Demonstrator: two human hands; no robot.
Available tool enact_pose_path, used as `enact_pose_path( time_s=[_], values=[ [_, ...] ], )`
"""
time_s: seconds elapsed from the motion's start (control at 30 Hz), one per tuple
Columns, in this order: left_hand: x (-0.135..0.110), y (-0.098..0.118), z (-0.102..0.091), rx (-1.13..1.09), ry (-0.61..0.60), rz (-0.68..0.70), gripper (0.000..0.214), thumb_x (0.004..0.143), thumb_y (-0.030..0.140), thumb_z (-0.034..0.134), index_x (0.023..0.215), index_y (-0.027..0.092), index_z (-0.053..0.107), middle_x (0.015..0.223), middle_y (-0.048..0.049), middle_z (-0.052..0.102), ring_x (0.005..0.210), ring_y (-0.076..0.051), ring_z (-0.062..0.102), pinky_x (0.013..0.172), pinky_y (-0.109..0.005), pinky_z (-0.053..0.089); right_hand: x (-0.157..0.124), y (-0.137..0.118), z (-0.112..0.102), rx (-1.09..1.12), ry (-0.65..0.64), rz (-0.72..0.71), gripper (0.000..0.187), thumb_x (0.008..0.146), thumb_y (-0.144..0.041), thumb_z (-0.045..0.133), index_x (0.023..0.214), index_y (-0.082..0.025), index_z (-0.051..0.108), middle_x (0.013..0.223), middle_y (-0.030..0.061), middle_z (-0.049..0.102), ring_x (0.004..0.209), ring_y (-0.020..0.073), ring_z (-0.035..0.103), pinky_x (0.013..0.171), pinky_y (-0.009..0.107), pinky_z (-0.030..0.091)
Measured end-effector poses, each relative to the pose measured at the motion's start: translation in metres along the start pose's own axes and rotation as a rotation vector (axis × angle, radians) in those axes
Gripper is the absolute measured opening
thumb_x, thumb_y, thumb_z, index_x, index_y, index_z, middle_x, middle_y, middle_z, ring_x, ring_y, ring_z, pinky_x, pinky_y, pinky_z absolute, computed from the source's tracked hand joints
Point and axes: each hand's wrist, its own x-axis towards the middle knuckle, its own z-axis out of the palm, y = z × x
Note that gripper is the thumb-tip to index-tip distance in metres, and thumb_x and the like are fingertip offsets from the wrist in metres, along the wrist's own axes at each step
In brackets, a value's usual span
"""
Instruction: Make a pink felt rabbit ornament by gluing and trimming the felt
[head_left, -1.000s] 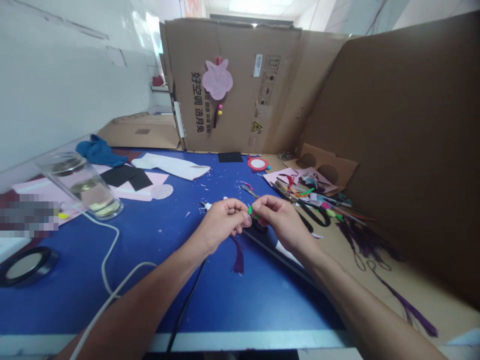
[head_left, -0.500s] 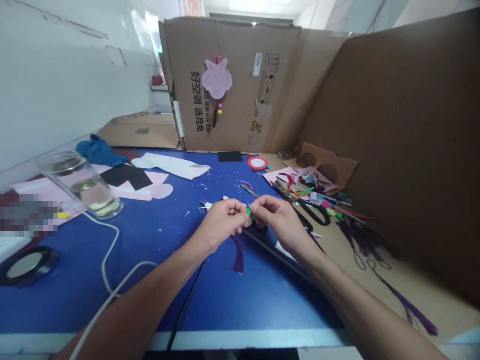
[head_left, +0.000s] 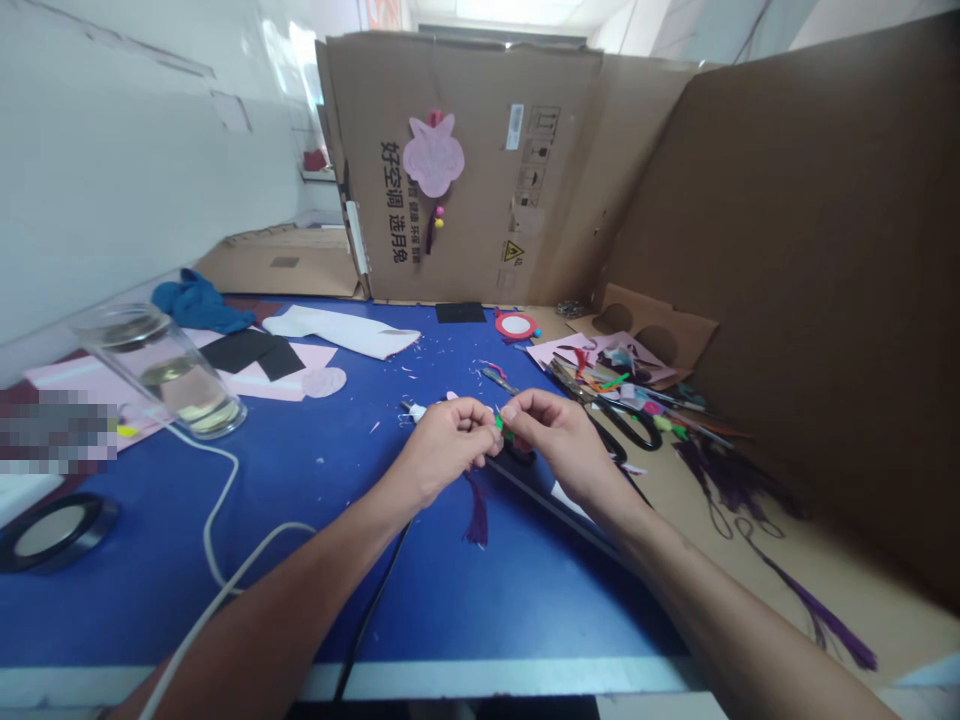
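Over the middle of the table my left hand (head_left: 448, 445) and my right hand (head_left: 553, 432) meet at the fingertips. A small bright green piece (head_left: 499, 424) shows between them, pinched by both. Its exact kind is too small to tell. Below my left hand hangs a dark purple tassel (head_left: 476, 512); its upper end is hidden behind the fingers. Black-handled scissors (head_left: 637, 426) lie just right of my right hand. Beyond my fingers lies a small metal-tipped tool (head_left: 495, 377), partly covered.
A glass jar with liquid (head_left: 187, 385) and a black tape roll (head_left: 58, 530) stand at left, near a white cable (head_left: 234, 490). Purple tassels (head_left: 735, 480) and craft scraps lie at right. Cardboard walls (head_left: 480, 230) rise behind and right; a pink paper ornament (head_left: 433, 158) hangs there.
Almost nothing differs. Both hands stay together on the green piece, with only a tiny shift of the fingertips and a slight shift of the view.
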Motion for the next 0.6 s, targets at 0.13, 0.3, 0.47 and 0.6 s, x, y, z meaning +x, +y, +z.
enact_pose_path(
  time_s=[0.13, 0.3, 0.47, 0.6],
  values=[
    [0.0007, -0.0005, -0.0004, -0.006, -0.014, -0.008, 0.012, 0.07, 0.028, 0.071, 0.077, 0.02, 0.066, 0.066, 0.0005, 0.069, 0.052, -0.009, 0.055, 0.049, -0.021, 0.038, 0.0001, -0.0001, -0.0001, 0.009, -0.002, 0.001, 0.031, 0.082, -0.049, 0.082, 0.075, -0.022, 0.07, 0.064, -0.0008, 0.068, 0.057, 0.0139, 0.052, 0.058, 0.03, 0.04],
    [0.0011, -0.001, -0.0003, -0.023, -0.019, -0.006, 0.014, 0.069, 0.029, 0.073, 0.077, 0.02, 0.066, 0.066, 0.0009, 0.069, 0.052, -0.009, 0.055, 0.05, -0.021, 0.039, 0.0002, 0.0009, -0.0022, 0.005, -0.002, -0.003, 0.032, 0.082, -0.05, 0.083, 0.076, -0.021, 0.07, 0.065, -0.0003, 0.068, 0.058, 0.0136, 0.053, 0.058, 0.029, 0.041],
    [0.0008, -0.0007, 0.0001, -0.03, -0.032, 0.031, 0.012, 0.07, 0.028, 0.072, 0.076, 0.02, 0.066, 0.064, 0.0021, 0.068, 0.052, -0.009, 0.054, 0.052, -0.022, 0.04, -0.0004, 0.0009, -0.0024, 0.014, -0.005, -0.013, 0.033, 0.083, -0.05, 0.083, 0.076, -0.02, 0.07, 0.064, -0.0012, 0.067, 0.057, 0.013, 0.053, 0.058, 0.028, 0.041],
    [0.0014, -0.0022, 0.001, -0.01, -0.039, 0.054, 0.01, 0.07, 0.028, 0.07, 0.075, 0.02, 0.065, 0.064, 0.002, 0.068, 0.052, -0.009, 0.054, 0.052, -0.022, 0.04, -0.001, 0.0011, -0.0011, 0.024, -0.027, -0.008, 0.032, 0.085, -0.049, 0.081, 0.076, -0.02, 0.069, 0.064, -0.0016, 0.067, 0.056, 0.0123, 0.052, 0.056, 0.028, 0.04]
  ],
)
